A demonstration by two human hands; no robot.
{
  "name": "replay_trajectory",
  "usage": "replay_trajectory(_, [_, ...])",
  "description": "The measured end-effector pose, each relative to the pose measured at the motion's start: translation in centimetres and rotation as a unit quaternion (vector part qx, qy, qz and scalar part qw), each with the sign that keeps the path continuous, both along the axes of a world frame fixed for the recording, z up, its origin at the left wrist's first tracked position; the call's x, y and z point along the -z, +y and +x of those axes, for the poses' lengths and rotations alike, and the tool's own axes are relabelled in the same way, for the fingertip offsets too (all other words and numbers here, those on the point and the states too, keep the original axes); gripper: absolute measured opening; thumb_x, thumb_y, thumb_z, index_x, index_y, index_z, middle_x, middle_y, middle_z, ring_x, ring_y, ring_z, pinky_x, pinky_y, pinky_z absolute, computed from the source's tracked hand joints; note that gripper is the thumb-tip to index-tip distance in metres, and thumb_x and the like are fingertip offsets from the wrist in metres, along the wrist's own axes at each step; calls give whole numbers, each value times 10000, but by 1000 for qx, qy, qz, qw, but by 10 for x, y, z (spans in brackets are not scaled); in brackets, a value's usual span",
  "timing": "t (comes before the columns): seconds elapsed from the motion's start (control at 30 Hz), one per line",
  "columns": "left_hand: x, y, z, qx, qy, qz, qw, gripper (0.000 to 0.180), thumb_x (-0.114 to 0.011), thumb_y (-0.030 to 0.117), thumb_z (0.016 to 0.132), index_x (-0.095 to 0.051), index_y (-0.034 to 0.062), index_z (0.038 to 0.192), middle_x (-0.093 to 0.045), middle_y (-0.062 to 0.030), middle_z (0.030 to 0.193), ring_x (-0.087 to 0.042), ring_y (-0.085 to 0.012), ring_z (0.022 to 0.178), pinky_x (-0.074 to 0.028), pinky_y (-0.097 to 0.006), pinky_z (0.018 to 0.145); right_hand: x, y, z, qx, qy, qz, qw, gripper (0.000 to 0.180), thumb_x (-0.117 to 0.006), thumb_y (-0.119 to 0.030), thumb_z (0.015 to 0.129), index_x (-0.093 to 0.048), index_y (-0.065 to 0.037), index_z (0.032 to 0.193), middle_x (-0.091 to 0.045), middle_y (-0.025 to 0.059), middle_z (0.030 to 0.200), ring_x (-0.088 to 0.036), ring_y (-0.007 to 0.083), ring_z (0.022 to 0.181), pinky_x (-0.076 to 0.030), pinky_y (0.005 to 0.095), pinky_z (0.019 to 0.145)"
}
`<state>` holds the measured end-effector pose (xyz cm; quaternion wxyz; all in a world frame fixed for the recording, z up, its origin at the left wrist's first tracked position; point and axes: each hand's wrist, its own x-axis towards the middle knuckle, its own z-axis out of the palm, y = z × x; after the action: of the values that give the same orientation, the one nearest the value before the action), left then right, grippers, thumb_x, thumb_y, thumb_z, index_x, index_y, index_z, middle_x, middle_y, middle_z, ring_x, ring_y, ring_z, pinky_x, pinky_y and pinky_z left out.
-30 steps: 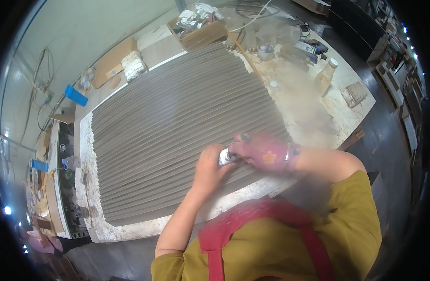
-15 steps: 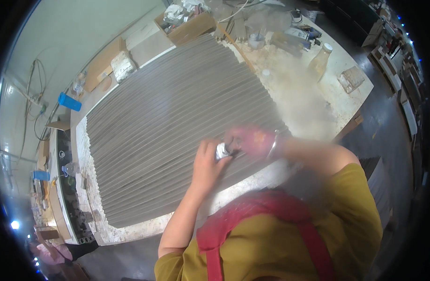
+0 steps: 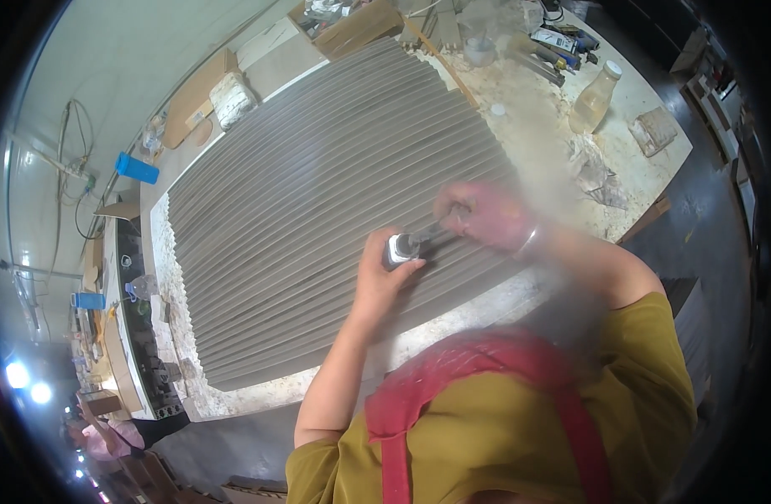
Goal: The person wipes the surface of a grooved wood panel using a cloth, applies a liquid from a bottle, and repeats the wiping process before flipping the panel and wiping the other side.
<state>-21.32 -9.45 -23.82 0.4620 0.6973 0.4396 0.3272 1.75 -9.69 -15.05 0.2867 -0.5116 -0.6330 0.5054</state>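
Observation:
My left hand [image 3: 380,275] is closed around a small white-and-silver bottle [image 3: 394,255] with a dark, round top. In a pink glove, my right hand [image 3: 486,217] pinches a thin dark tool [image 3: 436,232] whose near end meets the bottle's mouth; whether it is a brush or a stick I cannot tell. Both hands are over the near right part of a wide layer of grey ridged strips [image 3: 318,168], laid side by side on the worktable [image 3: 259,396].
Pale dust hangs over the table's right side. There stand a bottle of yellowish liquid [image 3: 594,99], a wrapped block [image 3: 652,132] and power tools [image 3: 562,46]. Cardboard boxes [image 3: 360,27] and a blue container [image 3: 137,168] line the far side. Another person [image 3: 108,438] is at far lower left.
My right hand has drawn away from the bottle, up and to the right, baring the dark tool and the bottle's dark top. The whole view has shifted slightly.

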Motion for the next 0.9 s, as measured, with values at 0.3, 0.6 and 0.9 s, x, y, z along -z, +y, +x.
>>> replay_trajectory(0.3, [-5,2,9,-2,19,18,1000,511,-767,79,705,-504,43,1141,-511,-33,1016,-514,-124,915,-430,-251,814,-6,2,-4,-3,-98,76,992,117,-584,-100,809,-582,-51,915,-590,112,890,-576,247,890,-452,357,767])
replay_trajectory(0.6, [-13,4,17,29,24,73,997,465,-762,78,695,-532,37,1096,-523,-50,1036,-522,-156,958,-425,-269,830,0,0,-34,-178,-321,327,871,244,-565,-130,794,-554,-72,1031,-578,132,1019,-577,344,911,-466,423,804])
replay_trajectory(0.9, [-24,-1,19,-9,28,-11,1000,484,-780,112,680,-556,28,1100,-562,-78,1026,-543,-190,956,-427,-302,849,8,14,-30,-175,-341,297,875,164,-510,-161,825,-562,-48,932,-580,154,866,-571,344,853,-450,421,703])
